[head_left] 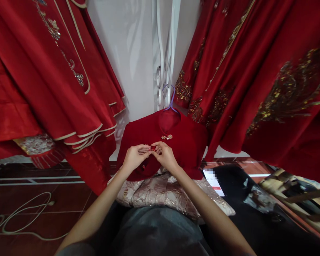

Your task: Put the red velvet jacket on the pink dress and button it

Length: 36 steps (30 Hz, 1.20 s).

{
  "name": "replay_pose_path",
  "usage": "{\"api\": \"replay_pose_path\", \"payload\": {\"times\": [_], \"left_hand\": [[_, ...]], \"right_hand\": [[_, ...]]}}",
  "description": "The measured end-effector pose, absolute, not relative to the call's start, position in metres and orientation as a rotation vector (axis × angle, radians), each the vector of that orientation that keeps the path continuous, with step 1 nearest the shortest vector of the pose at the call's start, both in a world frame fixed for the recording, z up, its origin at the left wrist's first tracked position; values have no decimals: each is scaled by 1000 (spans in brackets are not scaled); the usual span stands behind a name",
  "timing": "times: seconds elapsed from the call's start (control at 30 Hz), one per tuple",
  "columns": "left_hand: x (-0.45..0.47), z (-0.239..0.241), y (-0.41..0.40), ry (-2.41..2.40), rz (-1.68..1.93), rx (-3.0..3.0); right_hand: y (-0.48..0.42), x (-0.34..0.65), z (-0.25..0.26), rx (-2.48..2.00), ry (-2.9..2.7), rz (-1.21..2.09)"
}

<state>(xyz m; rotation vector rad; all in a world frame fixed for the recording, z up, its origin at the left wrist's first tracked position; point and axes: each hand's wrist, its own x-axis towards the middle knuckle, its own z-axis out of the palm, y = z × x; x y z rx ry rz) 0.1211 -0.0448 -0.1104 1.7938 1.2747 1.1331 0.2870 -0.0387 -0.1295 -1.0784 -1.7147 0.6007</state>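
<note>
At jacket (186,149) front, I pinch its fastening w/ both hands, left hand (133,157) & right hand (164,154), fingertips narrow; hanger (170,101) keeps it upright.

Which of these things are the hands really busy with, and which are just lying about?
In use:
left hand
right hand
red top they pinch at its front
clasp
hanger

Lying about:
hung red robes
pale brocade cloth
white cable on the floor
paper tag

A dark red tiled floor (29,199) carries a looping white cable (24,213).
</note>
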Motion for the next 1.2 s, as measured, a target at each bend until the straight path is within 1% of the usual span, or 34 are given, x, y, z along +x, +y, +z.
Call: {"api": "replay_pose_path", "payload": {"times": [0.3, 0.57, 0.73, 0.93, 1.07, 1.2], "left_hand": [[123, -111, -46, 1327, 1153, 1827], [125, -115, -43, 1379, 1184, 1972], [123, -112, -44, 1459, 1132, 2089], [122, -110, -45, 1428, 1130, 2183], [116, -112, -42, 1375, 1066, 2195], [100, -108, -43, 1387, 861, 2145]], "right_hand": [[-37, 288, -133, -1042, -1727, 571], [-43, 283, -138, -1003, -1814, 391], [-45, 282, -140, -1001, -1818, 347], [-42, 281, -138, -999, -1842, 313], [-38, 284, -132, -1005, -1862, 387], [-45, 314, -122, -1044, -1827, 646]]}}
